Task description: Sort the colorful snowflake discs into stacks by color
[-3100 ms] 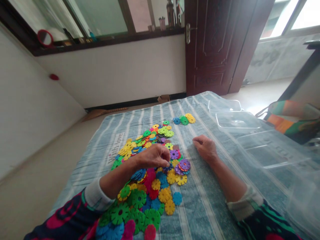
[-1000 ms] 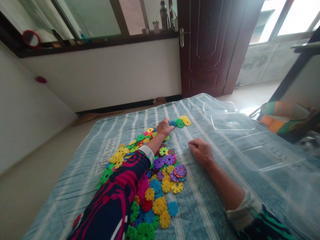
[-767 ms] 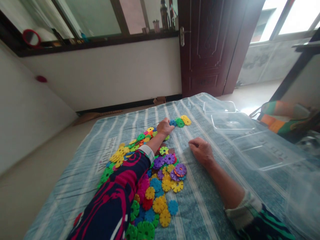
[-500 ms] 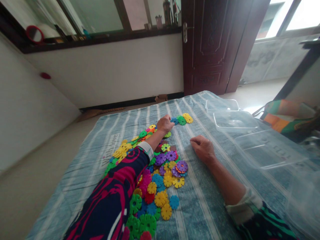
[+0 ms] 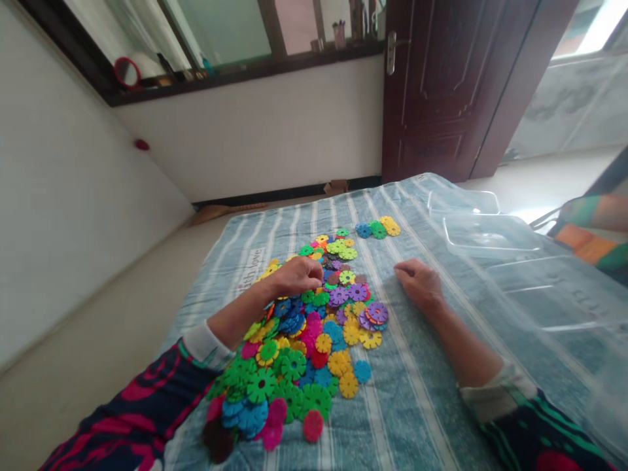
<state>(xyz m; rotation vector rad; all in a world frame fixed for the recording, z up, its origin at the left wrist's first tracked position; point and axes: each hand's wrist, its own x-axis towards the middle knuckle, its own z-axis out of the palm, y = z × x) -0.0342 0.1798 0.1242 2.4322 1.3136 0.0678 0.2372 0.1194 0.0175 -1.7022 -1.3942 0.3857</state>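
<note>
Many flat plastic snowflake discs [image 5: 338, 362] with notched edges lie heaped on the striped cloth, in green, blue, yellow, purple, pink and red. Over the upper middle of this heap is my left hand [image 5: 298, 275], its fingers curled; whatever they may hold is hidden. My right hand [image 5: 420, 284] rests on the cloth to the right of the heap, fingers pressed together, their inside out of sight. Farther back, a short row lies apart from the heap: a blue disc [image 5: 364, 230], a green disc [image 5: 377, 229] and yellow discs [image 5: 390, 226].
Clear plastic containers [image 5: 490, 245] stand along the right side of the striped cloth [image 5: 407, 386]. Behind the far edge are a white wall [image 5: 255, 140] and a dark red door [image 5: 441, 98]. A colourful fabric item [image 5: 593, 232] sits at the right.
My left hand has drawn back from beside the blue disc in the row to above the heap. My right hand stays about where it was on the cloth. The view has shifted left.
</note>
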